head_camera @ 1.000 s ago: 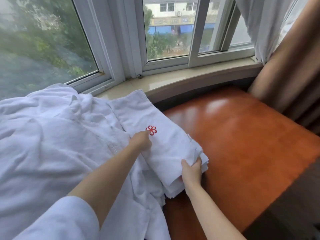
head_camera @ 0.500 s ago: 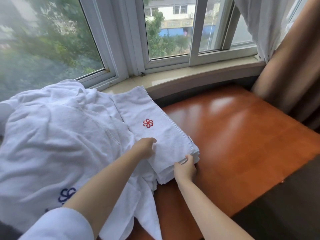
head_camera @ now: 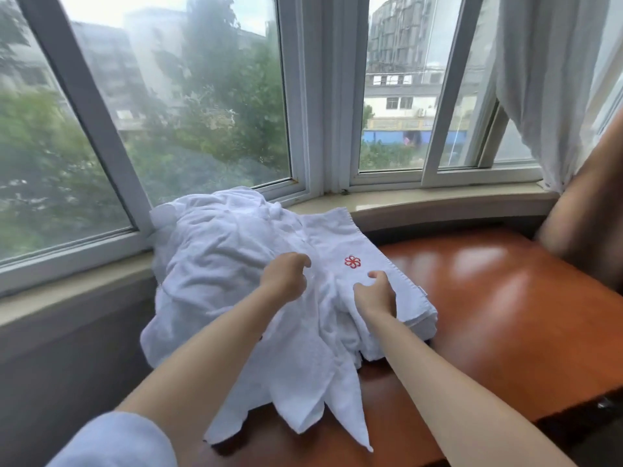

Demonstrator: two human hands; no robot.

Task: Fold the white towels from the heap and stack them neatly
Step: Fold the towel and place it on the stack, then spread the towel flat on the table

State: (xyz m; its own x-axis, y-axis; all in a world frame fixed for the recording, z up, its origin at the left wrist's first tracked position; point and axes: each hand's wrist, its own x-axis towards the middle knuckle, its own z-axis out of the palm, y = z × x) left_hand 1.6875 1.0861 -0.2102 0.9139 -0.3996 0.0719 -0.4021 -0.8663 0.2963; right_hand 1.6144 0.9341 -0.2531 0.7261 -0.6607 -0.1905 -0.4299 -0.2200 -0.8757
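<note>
Towels first: a folded towel (head_camera: 377, 274) w/ a red flower logo (head_camera: 352, 261) sits on top of a small stack of folded towels (head_camera: 419, 323) at the left part of the wood table (head_camera: 505, 298), its far end reaching onto the windowsill (head_camera: 438, 205). Just left of it, touching and partly overlapping, is the loose heap (head_camera: 229, 264) of white towels, spilling toward the near table edge in ragged points.

Left hand (head_camera: 286, 276) is over the seam btw heap and stack, fingers curled; looks like it holds nothing, maybe brushing the cloth, but contact isn't clear. Right hand (head_camera: 376, 294) rests on the near end of the folded towel, fingers bent down onto it. Can't tell for sure if this grip pinches fabric or just presses.

Risks, as I read it:
- Heap fabric lies against the stack's left side. Pulling the next towel out could drag the folded one w/ it and skew or undo the stack, esp. if the right hand lets go.
- Stack's far end is on the sill, near end on the table, so it may sit uneven; more layers could slide.
- Stack's near corner is ragged, layers not flush, so any push there fans them out.
- Heap hangs at the near table edge. A tug the wrong way could drop towels to the floor.
</note>
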